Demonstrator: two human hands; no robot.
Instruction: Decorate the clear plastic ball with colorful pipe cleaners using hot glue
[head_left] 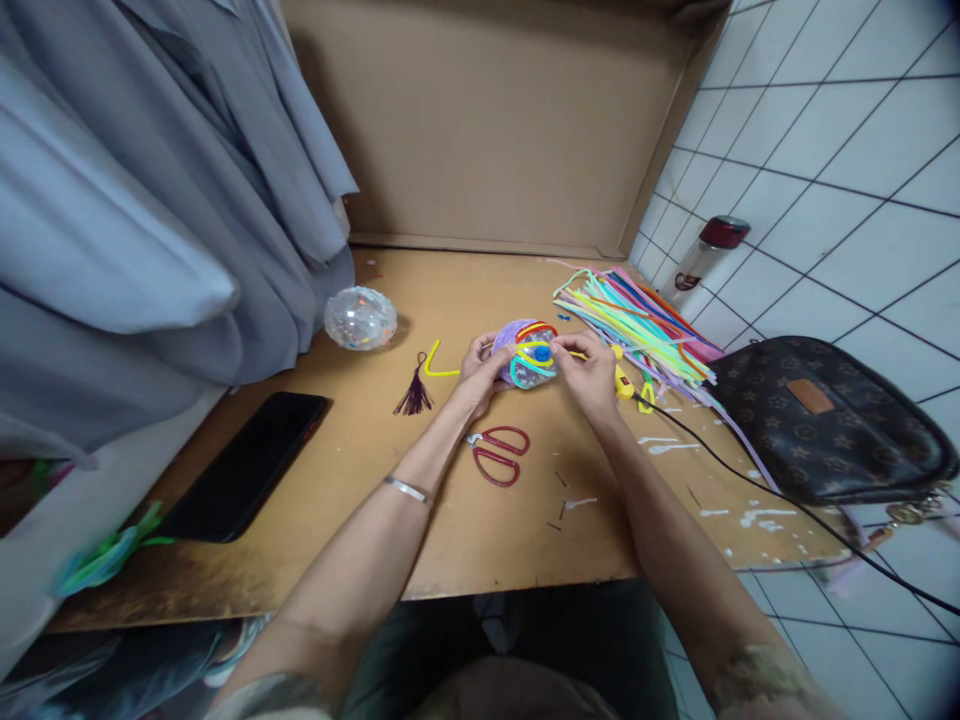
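Note:
A clear ball (pixel 534 372) wrapped partly in purple, red, yellow and turquoise pipe cleaners is between my hands, with a blue spot on its near face. My left hand (pixel 484 368) is wrapped round its left side. On the right, my right hand (pixel 586 370) pinches at a yellow pipe cleaner beside the blue spot. A yellow strand (pixel 442 372) sticks out to the left of my left hand. Red-handled scissors (pixel 501 456) lie below the hands, and a dark purple tassel (pixel 415 392) lies to their left.
Another clear ball (pixel 361 319) sits back left, with a black phone (pixel 247 465) nearer. At right are a pipe cleaner bundle (pixel 645 325), a yellow glue gun (pixel 624 382) with black cord, a brown bag (pixel 832 420) and a bottle (pixel 709 255). Grey cloth (pixel 172 180) hangs left.

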